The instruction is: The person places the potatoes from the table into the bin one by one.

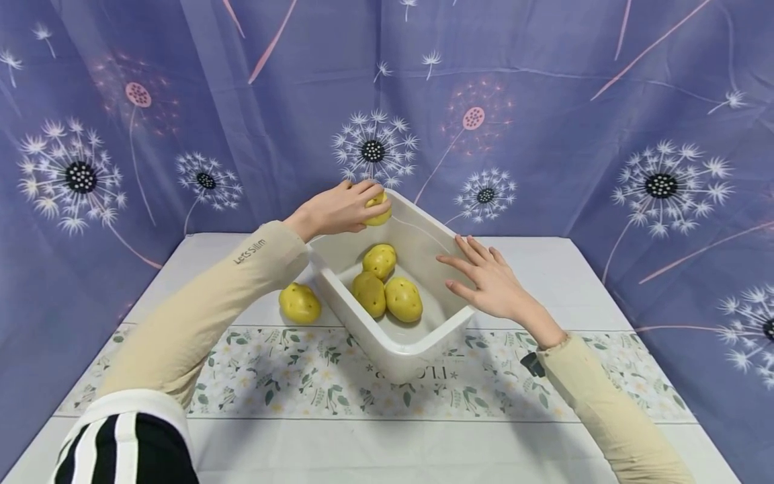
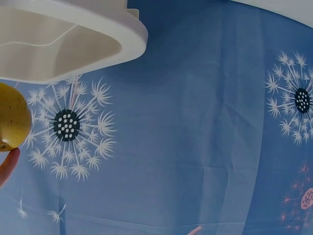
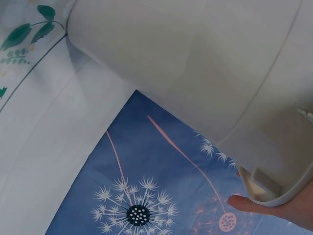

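Observation:
A white plastic bin [image 1: 417, 348] stands on the table, turned so one corner points toward me. Inside it lie three yellow potatoes [image 1: 404, 300]. My left hand [image 1: 340, 208] grips another potato [image 1: 378, 208] over the bin's far left rim; the left wrist view shows that potato [image 2: 13, 117] with a fingertip against it. At the bin's right corner, my right hand [image 1: 490, 279] spreads its fingers over the rim. In the right wrist view, part of that hand [image 3: 288, 210] lies against the rim, the rest cut off by the frame edge.
One potato [image 1: 299, 303] lies on the table left of the bin. A floral runner [image 1: 260, 376] crosses the white tabletop [image 1: 338, 447]. Blue curtains with dandelion prints [image 1: 290, 134] stand close behind the table and along both sides.

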`<state>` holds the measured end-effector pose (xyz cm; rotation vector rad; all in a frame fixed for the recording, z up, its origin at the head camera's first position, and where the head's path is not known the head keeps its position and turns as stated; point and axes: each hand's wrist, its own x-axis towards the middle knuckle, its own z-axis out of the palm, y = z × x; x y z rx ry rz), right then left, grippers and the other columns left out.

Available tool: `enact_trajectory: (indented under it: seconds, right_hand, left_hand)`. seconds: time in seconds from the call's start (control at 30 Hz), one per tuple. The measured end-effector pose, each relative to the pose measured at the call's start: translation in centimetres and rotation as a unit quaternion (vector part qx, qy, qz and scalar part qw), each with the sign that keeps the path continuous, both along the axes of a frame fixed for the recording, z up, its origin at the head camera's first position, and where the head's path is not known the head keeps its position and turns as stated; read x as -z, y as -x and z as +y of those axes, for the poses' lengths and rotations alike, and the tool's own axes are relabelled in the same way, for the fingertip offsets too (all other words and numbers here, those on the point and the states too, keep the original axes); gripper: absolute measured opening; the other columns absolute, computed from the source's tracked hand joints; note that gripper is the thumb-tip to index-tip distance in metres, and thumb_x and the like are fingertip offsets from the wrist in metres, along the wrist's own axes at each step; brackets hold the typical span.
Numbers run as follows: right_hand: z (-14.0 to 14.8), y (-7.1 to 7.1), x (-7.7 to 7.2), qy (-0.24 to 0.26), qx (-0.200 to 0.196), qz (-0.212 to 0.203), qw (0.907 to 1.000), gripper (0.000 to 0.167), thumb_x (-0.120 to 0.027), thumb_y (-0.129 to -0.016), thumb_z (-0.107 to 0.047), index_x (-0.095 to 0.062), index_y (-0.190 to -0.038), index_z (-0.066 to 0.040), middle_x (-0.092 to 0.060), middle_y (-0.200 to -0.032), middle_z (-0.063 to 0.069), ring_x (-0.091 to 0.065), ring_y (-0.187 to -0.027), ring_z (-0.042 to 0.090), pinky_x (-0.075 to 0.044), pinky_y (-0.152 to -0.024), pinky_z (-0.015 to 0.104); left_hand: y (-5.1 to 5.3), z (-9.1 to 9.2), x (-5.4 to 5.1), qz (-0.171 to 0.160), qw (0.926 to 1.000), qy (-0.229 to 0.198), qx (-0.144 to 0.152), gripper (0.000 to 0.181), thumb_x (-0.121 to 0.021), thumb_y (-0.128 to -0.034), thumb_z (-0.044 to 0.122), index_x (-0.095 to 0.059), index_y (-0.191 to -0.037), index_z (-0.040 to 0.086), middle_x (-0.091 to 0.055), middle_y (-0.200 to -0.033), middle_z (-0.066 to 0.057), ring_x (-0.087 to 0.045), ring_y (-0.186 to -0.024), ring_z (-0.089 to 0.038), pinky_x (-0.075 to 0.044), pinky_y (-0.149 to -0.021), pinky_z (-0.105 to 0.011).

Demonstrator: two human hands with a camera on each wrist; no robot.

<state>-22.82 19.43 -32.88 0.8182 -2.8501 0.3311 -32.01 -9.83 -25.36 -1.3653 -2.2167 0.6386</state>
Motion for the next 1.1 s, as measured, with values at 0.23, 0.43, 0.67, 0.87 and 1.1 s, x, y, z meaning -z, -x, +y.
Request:
enact_trajectory:
  seconds: [0.23,0.43,0.67,0.87,1.1]
  right_hand:
    - [-0.1,-0.1,0.0,0.001,0.000,-0.001,1.0000,0.046,-0.045,-0.089,-0.041,-0.043,-0.132,-0.025,-0.016,-0.149,0.014,-0.010,-0.138,0.033,-0.011,-0.105,0.062]
    - [-0.2,-0.1,0.1,0.002,-0.001,0.000,1.0000,0.046,-0.045,-0.089,-0.042,-0.044,-0.132,-0.025,-0.016,-0.149,0.014,-0.011,-0.138,0.033,-0.011,-0.105,0.062]
    - [0.0,-0.1,-0.1,0.002,0.001,0.000,1.0000,0.046,-0.046,-0.089,-0.041,-0.044,-0.132,-0.024,-0.015,-0.149,0.014,-0.010,-0.138,0.034,-0.010,-0.105,0.062]
    - [0.0,-0.1,-0.2,0.002,0.001,0.000,1.0000,0.046,-0.045,-0.089,-0.041,-0.044,-0.132,-0.024,-0.016,-0.149,0.015,-0.010,-0.138,0.034,-0.010,-0.105,0.062]
    - [-0.1,-0.2,-0.2,0.003,0.001,-0.001,1.0000,0.046,-0.045,-0.089,-0.041,-0.044,-0.132,-0.024,-0.016,-0.149,0.014,-0.010,-0.138,0.033,-0.010,-0.106,0.061]
  left_hand:
    - [0.8,0.5,0.3,-0.034,0.9987,0.009,-0.037,0.056,-0.063,-0.0809,0.027,-0.039,-0.129,0.013,-0.042,-0.127,-0.016,-0.044,-0.115,-0.030,-0.051,-0.075,-0.040]
    - [1.4,0.0,1.2,-0.015,0.9985,0.021,-0.048,0.047,-0.056,-0.0848,0.018,-0.040,-0.129,0.013,-0.044,-0.126,-0.017,-0.047,-0.112,-0.030,-0.052,-0.075,-0.038]
    - [1.2,-0.5,1.3,-0.023,0.9970,0.026,-0.070,0.045,-0.046,-0.0885,0.004,-0.039,-0.131,0.017,-0.041,-0.134,-0.016,-0.043,-0.119,-0.031,-0.049,-0.083,-0.043]
    - [1.1,-1.5,1.8,-0.012,0.9987,-0.019,-0.047,0.041,-0.053,-0.0863,0.027,-0.044,-0.125,0.015,-0.047,-0.126,-0.015,-0.044,-0.113,-0.030,-0.048,-0.079,-0.044]
    - [0.0,-3.1,2.3,-0.019,0.9954,-0.091,-0.022,0.030,-0.050,-0.0880,0.030,-0.049,-0.113,0.013,-0.051,-0.116,-0.013,-0.046,-0.109,-0.030,-0.044,-0.078,-0.045]
